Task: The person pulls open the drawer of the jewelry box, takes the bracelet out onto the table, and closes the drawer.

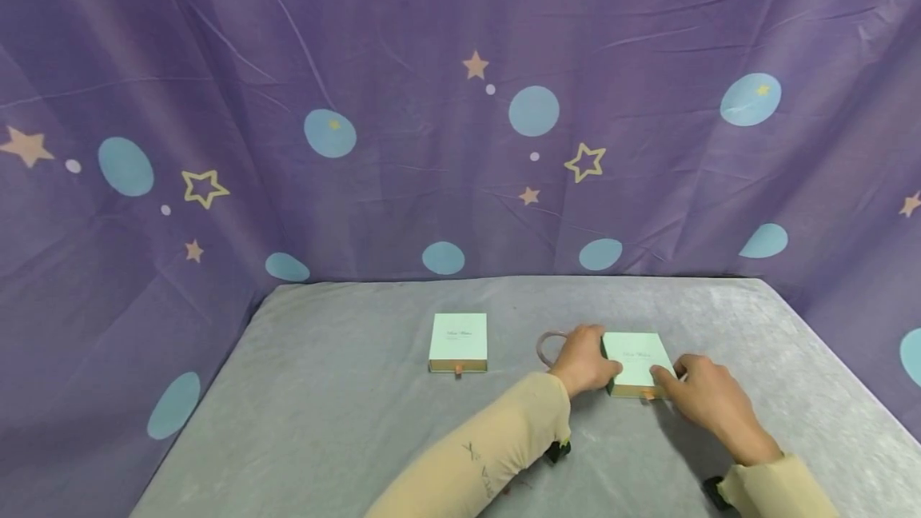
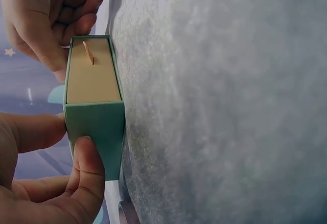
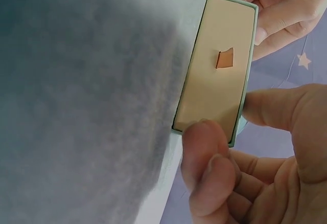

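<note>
A mint-green drawer-style gift box (image 1: pixel 636 358) with a small orange ribbon tab (image 3: pixel 225 59) on its tan front sits on the cloth, right of the middle in the head view. My left hand (image 1: pixel 584 360) grips its left side, thumb over the top edge. On the opposite side my right hand (image 1: pixel 708 394) holds the box, with the thumb at the top edge and fingers at the side. The drawer front (image 2: pixel 93 83) is flush with the sleeve in the left wrist view. Just left of my left hand lies a pinkish bangle (image 1: pixel 544 348), partly hidden by that hand.
A second mint-green box (image 1: pixel 459 340) with an orange tab rests further left on the grey cloth-covered table (image 1: pixel 324 406). A purple curtain (image 1: pixel 403 142) with stars and blue dots hangs behind and along the sides.
</note>
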Tool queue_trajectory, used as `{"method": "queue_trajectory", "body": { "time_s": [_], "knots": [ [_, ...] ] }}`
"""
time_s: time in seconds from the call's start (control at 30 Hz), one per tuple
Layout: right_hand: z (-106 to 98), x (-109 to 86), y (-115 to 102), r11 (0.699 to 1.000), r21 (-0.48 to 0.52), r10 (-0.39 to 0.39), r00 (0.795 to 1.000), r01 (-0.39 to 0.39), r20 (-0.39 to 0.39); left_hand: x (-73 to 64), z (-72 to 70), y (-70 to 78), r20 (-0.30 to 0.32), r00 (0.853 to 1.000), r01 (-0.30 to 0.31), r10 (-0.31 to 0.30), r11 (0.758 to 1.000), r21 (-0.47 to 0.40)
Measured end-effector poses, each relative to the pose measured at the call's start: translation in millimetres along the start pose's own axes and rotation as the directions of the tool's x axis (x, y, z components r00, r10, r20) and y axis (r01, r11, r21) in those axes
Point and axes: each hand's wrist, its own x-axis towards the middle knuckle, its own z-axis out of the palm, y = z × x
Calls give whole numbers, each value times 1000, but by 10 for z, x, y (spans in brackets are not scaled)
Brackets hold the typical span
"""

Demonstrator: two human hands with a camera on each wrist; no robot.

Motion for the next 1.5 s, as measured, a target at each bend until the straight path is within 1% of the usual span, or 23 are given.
{"method": "queue_trajectory", "body": {
  "time_s": [0.1, 0.23, 0.4, 0.57, 0.7, 0.97, 1.1, 1.2, 1.27, 1.5],
  "knots": [
    [-1, -13, 2, 1000, -5, 1, 1000, -1, 5, -28, 18, 3, 8, 1000, 17, -17, 1000, -12],
    [-5, -31, -1, 1000, -11, -2, 1000, 2, 11, -54, 31, 5, 10, 999, 30, -30, 1000, -6],
    [-9, -49, -9, 1000, -22, -18, 1000, 18, -1, -90, 16, 5, 15, 1000, 19, -19, 1000, 3],
    [13, -77, -24, 1000, 3, -10, 1000, 10, 12, -114, 7, -10, 15, 1000, -8, 8, 1000, 14],
    [23, -93, -23, 1000, 15, -13, 1000, 13, 17, -130, -8, -16, 11, 1000, -17, 17, 999, 29],
    [23, -128, -19, 1000, 11, -6, 1000, 6, 30, -193, -17, -20, 41, 999, 5, -6, 1000, 15],
    [33, -136, -25, 1000, 8, 2, 999, -3, 49, -217, -14, -53, 45, 999, -2, 1, 1000, 24],
    [35, -144, -40, 1000, 3, 1, 998, -1, 59, -239, -19, -75, 54, 999, -3, 3, 1000, 9],
    [37, -148, -50, 1000, -1, -5, 998, 5, 58, -256, -29, -81, 61, 998, 3, -3, 1000, -4],
    [76, -194, -85, 1000, 0, -19, 999, 19, 48, -333, -72, -79, 81, 997, 14, -14, 1000, 1]
  ]
}}
